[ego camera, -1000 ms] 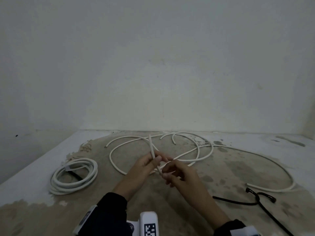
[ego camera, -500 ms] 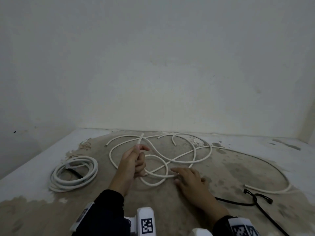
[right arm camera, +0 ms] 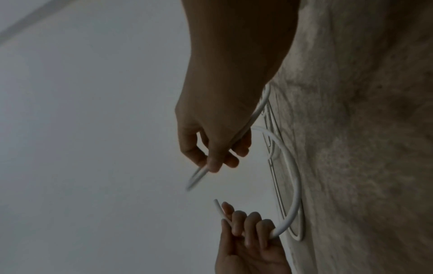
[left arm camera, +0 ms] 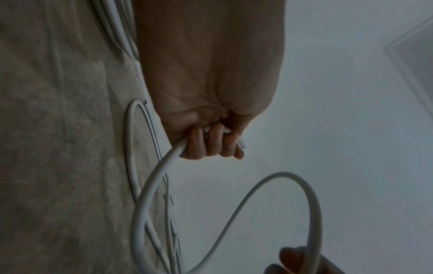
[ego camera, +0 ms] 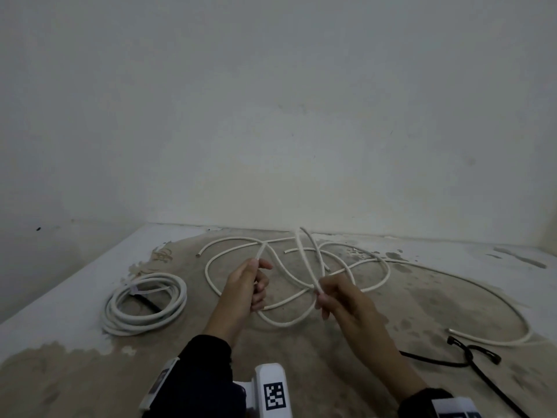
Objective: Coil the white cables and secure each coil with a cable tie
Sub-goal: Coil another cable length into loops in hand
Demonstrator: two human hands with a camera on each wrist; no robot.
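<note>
**Both hands are holding the loose white cable above the floor**

I am looking at the stained floor (ego camera: 301,372) filling the lower half of the head view, with the bare wall (ego camera: 271,116) rising behind it. The loose white cable (ego camera: 467,285) is sprawling in wide loops across the centre and right of the frame, one end lying at the lower right. At the left of the frame the finished coil (ego camera: 144,303) is sitting flat on the floor, well apart from the hands, with a white tie (ego camera: 135,289) showing at its upper left edge. At the lower right a black cable (ego camera: 470,354) is lying just beside the white cable's end.

My left hand (ego camera: 245,291) is gripping the cable in a fist at centre frame, its fingers (left arm camera: 211,142) curling tightly around it, a short end poking up past the thumb. My right hand (ego camera: 340,300) is sitting just right of it, thumb and fingertips (right arm camera: 212,163) pinching another stretch of the same cable, a doubled bit standing up from the pinch. Between the two hands a loop is hanging down toward the floor. The hands are near each other but not touching.
</note>
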